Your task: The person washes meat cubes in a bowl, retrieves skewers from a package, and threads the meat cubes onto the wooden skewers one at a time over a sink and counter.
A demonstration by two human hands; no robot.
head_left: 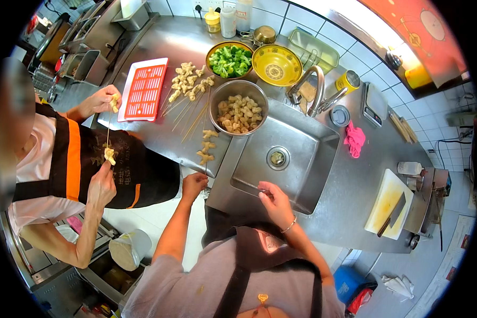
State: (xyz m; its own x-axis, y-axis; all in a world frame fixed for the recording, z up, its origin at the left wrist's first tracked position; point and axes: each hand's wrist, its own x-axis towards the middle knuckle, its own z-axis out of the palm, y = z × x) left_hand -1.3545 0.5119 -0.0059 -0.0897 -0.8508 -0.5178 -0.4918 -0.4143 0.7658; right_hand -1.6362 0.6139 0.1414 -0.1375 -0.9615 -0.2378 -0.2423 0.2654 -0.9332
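Observation:
My left hand grips the lower end of a thin skewer. Several pale, knobbly food pieces are threaded along it, over the counter's front edge. My right hand is above the near edge of the steel sink, fingers apart, with nothing plainly held. Behind the sink's left corner stands a steel bowl of loose pale food pieces. Loaded skewers lie left of the bowl, their bare sticks pointing toward me.
A co-worker at left holds a skewer in both hands, beside a red-and-white tray. Behind are a broccoli bowl, a yellow bowl and the faucet. A knife rests on a cutting board at right.

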